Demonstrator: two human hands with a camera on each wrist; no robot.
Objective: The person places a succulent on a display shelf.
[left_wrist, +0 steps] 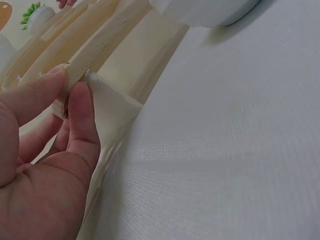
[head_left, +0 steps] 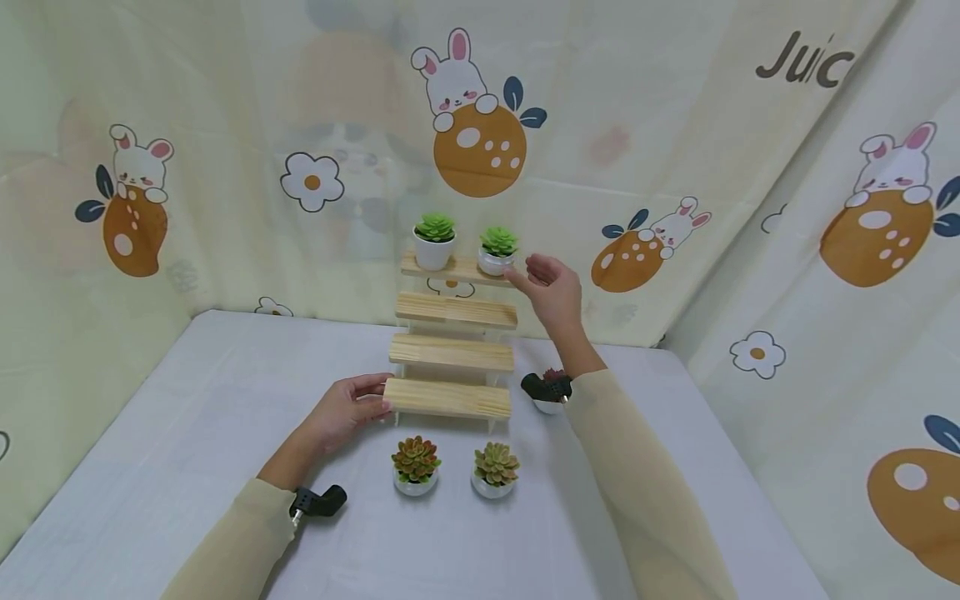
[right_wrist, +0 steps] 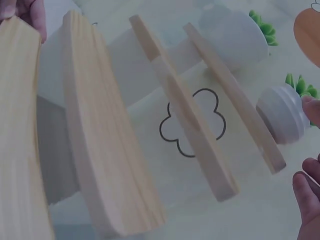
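My left hand [head_left: 347, 410] pinched the left end of the bottom step of the wooden step shelf [head_left: 452, 354], thumb on top and fingers under the plank edge, as the left wrist view showed. My right hand [head_left: 553, 290] hung just beside the small potted succulent [head_left: 497, 250] at the right end of the top step, fingers loosely spread and holding nothing (whether a fingertip touched the pot I could not tell). A taller potted succulent [head_left: 434, 240] stood at the left of the same step; the three lower steps carried nothing. The shelf sat near the back of the bench [head_left: 187, 433], close to the curtain [head_left: 675, 125], with open cloth to its left and along the front edge. The planks were pale raw pine with visible grain, flat with rounded ends, on whitish side panels. The pots were white, smooth and round. Two more pots stood in front of the shelf: a reddish-green succulent [head_left: 415, 465] and an olive succulent [head_left: 494, 470], near each other but apart. A dark red succulent [head_left: 551, 390] sat right of the shelf, partly hidden by my right wrist. The bench cover was a white, fine-woven cloth. The curtain had rabbit-and-orange prints.
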